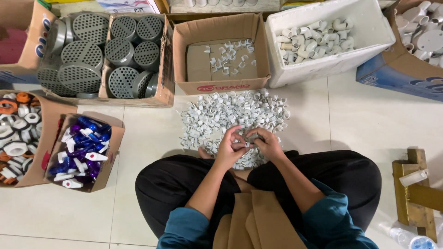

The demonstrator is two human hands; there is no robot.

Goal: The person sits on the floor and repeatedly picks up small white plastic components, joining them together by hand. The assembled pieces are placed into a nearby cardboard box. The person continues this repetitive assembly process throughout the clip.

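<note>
Both hands meet over the pile of white clips (pixel 233 115) — left hand (pixel 229 147) and right hand (pixel 266 144) pinch small clips (pixel 245 144); best handled a few at a time, fingertips close together.

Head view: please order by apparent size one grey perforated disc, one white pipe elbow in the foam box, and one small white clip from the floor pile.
1. Grey disc, clearly largest.
2. Pipe elbow, much smaller.
3. Clip, smallest, though nearer the camera than the elbow.
Both hands handle clips.
</note>
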